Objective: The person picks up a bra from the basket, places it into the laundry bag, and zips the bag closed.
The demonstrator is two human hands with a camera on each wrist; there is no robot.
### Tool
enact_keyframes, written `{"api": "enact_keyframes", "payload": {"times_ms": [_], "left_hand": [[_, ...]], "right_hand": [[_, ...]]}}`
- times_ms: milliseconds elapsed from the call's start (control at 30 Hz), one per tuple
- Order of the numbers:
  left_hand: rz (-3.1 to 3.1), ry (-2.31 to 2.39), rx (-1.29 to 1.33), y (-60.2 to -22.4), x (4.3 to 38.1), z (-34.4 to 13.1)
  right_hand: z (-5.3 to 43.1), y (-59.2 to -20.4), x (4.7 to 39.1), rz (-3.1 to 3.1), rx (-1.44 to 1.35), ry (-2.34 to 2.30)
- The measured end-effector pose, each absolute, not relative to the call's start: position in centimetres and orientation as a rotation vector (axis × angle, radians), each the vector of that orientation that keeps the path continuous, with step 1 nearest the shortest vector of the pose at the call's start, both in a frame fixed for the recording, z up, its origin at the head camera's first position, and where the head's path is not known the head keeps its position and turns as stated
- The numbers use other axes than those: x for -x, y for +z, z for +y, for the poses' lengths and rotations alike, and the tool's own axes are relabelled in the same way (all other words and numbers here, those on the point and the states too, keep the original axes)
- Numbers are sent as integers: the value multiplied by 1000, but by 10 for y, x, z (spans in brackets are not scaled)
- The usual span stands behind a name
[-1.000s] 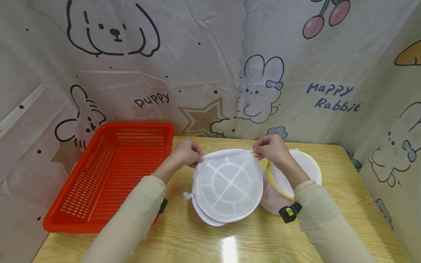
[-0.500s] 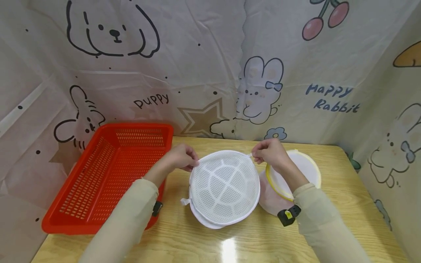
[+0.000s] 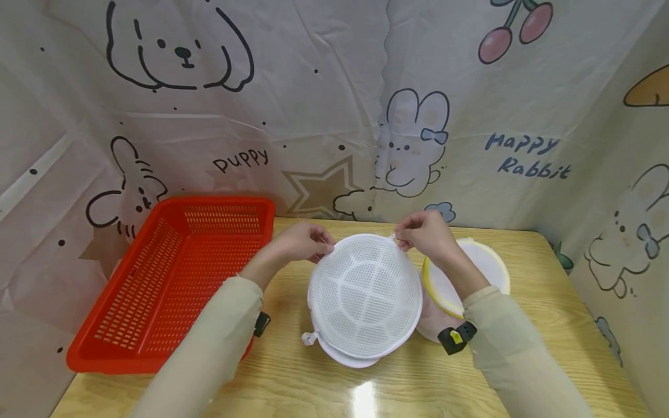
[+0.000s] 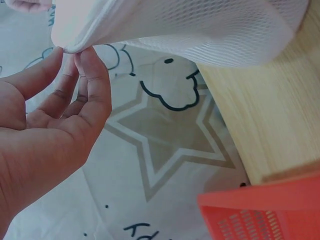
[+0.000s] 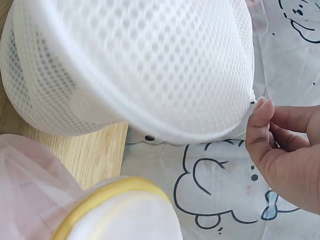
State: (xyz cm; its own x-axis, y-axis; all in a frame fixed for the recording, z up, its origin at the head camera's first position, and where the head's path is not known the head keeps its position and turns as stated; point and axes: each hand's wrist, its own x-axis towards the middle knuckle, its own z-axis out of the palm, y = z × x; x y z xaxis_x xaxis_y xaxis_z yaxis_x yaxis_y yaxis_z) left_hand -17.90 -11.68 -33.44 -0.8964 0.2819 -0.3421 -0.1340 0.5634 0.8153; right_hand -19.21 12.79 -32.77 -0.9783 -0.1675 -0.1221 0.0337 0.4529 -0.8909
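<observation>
A round white mesh laundry bag (image 3: 366, 299) is held tilted over the middle of the table, with a white tab (image 3: 309, 338) at its lower left. My left hand (image 3: 305, 242) pinches the upper left of its rim between thumb and fingers, as the left wrist view confirms. At the upper right, my right hand (image 3: 425, 233) pinches a small end piece at the rim, probably the zipper pull, which the fingertips mostly hide. Under my right forearm stands a pink mesh laundry bag (image 5: 35, 190) with a yellow-edged white top (image 3: 486, 264).
To the left, a red plastic basket (image 3: 73, 351) with slotted walls stands close to my left forearm. Behind the wooden table (image 3: 292, 371) hangs a printed cloth (image 3: 313, 116) with cartoon animals, and it continues along both sides.
The white laundry bag first shifts slightly left and down, then right again with both hands. Its mesh face now looks tauter and rounder. The basket and pink bag stay put.
</observation>
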Motion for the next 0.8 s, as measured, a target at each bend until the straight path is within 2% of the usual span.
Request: {"api": "enact_keyframes", "payload": {"times_ms": [267,800], "left_hand": [[2477,1182,-152,-328,176,-107],[2551,1203,-15,-326,175,-113]], "right_hand": [[124,-324,192,2503,77,-1524],[135,-330,195,2475,15,-1457]]}}
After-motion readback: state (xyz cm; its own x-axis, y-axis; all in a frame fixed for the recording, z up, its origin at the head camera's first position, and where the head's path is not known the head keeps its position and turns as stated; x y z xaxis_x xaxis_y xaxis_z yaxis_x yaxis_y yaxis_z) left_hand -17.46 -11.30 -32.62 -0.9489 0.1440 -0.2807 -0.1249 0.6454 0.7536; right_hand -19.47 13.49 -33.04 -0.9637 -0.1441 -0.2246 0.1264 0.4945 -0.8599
